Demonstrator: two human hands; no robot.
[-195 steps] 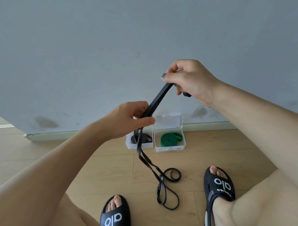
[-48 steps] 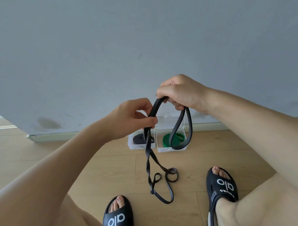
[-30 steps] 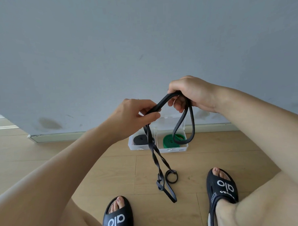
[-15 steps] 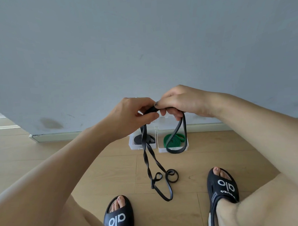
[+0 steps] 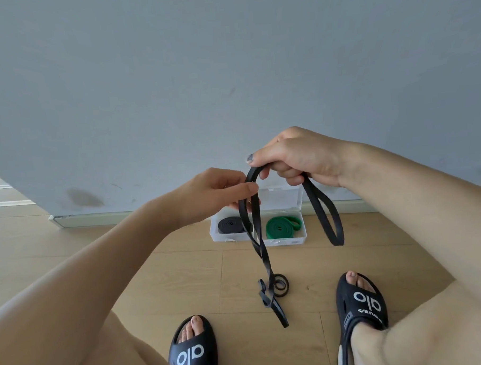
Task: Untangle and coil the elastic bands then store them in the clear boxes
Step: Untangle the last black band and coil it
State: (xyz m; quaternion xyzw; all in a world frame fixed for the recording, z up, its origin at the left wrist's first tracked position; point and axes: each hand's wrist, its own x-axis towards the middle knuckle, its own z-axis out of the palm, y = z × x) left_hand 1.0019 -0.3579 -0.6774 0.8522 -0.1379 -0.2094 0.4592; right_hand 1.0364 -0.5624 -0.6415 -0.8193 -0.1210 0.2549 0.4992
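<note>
Fingers (image 5: pixel 243 188) of the left hand (image 5: pixel 212 194) pinch the two hanging strands of a long black elastic band (image 5: pixel 260 245); those of the right hand (image 5: pixel 293 158) curl around its upper bend, from which a short loop hangs to the right. Both hands hold the band in the air above the wooden floor (image 5: pixel 155 269), and its lower end, twisted, reaches down near a small black ring-shaped coil (image 5: pixel 281 285) lying on the boards.

Step in hand, as judged: untangling and gathering the band into loops, coiling not yet complete. The next move calls for drawing up more length with the left hand, freeing the twist near the bottom, then winding flat.

Counts: two clear boxes (image 5: pixel 287 239) side by side against the wall, lids open; one coiled black band (image 5: pixel 230 225) in the left box, one coiled green band (image 5: pixel 281 227) in the right; one long band in hand; two slippers.
</note>
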